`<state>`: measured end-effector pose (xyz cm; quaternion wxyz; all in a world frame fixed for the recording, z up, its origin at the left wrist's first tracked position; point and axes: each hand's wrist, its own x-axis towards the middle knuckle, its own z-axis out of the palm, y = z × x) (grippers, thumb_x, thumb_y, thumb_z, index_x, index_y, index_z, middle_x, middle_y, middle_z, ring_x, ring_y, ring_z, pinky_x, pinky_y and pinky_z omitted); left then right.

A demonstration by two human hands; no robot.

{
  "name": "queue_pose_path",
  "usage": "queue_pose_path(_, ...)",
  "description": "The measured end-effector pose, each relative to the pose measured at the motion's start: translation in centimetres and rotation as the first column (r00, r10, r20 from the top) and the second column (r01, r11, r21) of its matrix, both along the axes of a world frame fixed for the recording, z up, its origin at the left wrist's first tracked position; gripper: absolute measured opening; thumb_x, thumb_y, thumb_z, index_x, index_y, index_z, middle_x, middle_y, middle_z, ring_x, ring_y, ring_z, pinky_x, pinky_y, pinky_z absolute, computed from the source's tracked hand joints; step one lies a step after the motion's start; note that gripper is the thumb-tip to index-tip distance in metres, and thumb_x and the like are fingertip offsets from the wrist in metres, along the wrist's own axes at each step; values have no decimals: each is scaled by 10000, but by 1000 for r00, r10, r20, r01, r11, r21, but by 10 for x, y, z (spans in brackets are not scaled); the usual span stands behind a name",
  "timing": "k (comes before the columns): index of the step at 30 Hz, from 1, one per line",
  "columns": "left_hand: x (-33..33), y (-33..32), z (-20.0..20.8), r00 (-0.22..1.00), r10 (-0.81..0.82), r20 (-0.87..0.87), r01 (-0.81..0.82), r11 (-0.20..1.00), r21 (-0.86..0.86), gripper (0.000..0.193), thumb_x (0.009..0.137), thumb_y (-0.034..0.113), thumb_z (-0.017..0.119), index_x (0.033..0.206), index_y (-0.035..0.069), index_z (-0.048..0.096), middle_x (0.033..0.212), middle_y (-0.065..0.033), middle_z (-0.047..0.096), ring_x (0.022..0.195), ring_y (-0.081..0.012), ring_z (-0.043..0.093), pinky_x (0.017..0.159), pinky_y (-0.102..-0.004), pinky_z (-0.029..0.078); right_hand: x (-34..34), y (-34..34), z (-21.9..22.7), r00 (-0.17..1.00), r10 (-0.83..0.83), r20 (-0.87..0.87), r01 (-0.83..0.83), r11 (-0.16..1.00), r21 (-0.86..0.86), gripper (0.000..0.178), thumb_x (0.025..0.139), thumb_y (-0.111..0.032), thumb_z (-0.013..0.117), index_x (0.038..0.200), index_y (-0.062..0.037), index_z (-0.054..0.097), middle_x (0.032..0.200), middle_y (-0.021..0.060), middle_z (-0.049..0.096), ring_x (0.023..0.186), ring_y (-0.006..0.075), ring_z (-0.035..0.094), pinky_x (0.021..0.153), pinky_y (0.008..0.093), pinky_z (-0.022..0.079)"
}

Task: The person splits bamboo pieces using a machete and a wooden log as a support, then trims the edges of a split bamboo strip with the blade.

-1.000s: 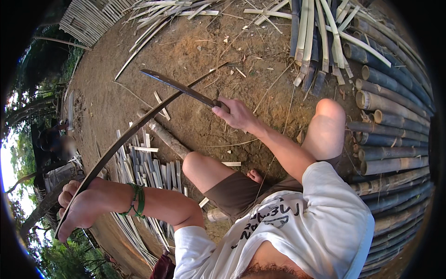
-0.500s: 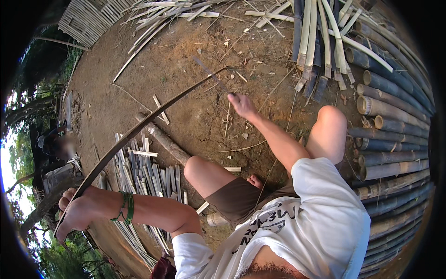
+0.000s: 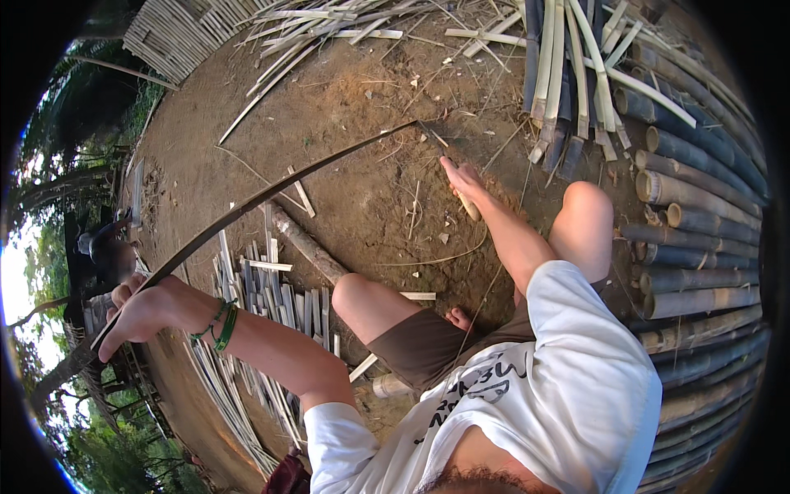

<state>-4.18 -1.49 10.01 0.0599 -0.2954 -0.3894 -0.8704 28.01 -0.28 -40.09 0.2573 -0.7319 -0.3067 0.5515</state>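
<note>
My left hand (image 3: 144,311) is closed around the near end of a long, dark bamboo strip (image 3: 247,204). The strip bows up and away, its thin far end reaching in front of my right hand (image 3: 463,179). That hand grips a knife (image 3: 471,209) whose pale wooden handle sticks out below my fingers. The knife's dark blade points forward and is thin and hard to make out; its tip is close to the strip's far end, and I cannot tell whether they touch.
A round pole (image 3: 306,239) lies on the dirt by my left knee, beside a pile of short split pieces (image 3: 284,306). Bamboo poles (image 3: 699,267) are stacked along the right. Long split strips (image 3: 580,70) lie at the far right. Another person (image 3: 109,251) is at the far left.
The knife has swung back toward me, and my right hand has turned so the handle shows. My left hand has risen slightly, and the strip's far end has shifted right.
</note>
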Motion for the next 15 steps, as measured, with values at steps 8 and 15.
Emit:
queue_pose_path(8,32,-18,0,923,-316,-220,329,944,25,668,907,795,454,816,155,284,569,13,238,500,-111,208,459,-253,186,-34,-63,110,945,-20,-325,128,941,313,602,975,-626,506,744,-71,552,595,23,518,483,152,531,463,363,447)
queue_pose_path(15,47,-13,1,987,0,-160,32,980,197,611,978,677,462,814,97,360,675,-54,456,554,-160,450,516,-304,426,-38,-106,158,972,184,-147,-77,839,539,642,967,-616,519,753,-15,591,571,13,463,547,164,466,537,387,362)
